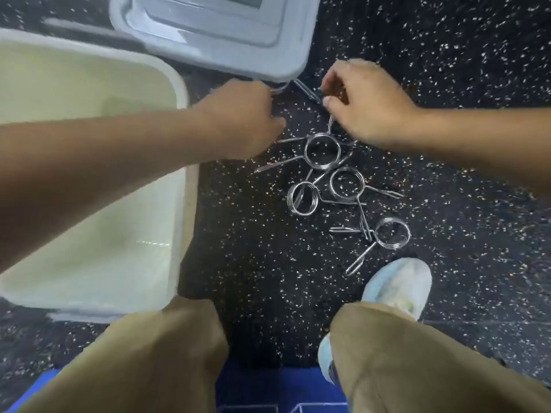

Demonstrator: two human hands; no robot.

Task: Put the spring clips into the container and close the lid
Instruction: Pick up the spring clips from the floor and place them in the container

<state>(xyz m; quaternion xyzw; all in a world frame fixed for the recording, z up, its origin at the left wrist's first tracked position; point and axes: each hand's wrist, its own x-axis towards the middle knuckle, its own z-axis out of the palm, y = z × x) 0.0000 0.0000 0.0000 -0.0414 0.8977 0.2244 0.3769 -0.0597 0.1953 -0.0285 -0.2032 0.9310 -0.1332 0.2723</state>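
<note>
Several steel spring clips lie tangled on the black speckled floor, with rings in the middle (322,150), lower left (304,198) and lower right (390,232). The open cream container (89,84) stands at the left, partly under my left forearm. Its grey lid (208,34) lies at the top, off the container. My left hand (244,120) is closed, and a bent wire end (280,88) sticks out above it. My right hand (366,105) pinches a clip's straight handle (307,90) just below the lid's corner. What joins the two wires is hidden.
My knees in tan trousers fill the bottom of the view. A pale shoe (399,284) rests just below the lowest clip. A blue crate edge (268,389) shows between my legs. Speckled rubber flooring (462,70) spreads to the right.
</note>
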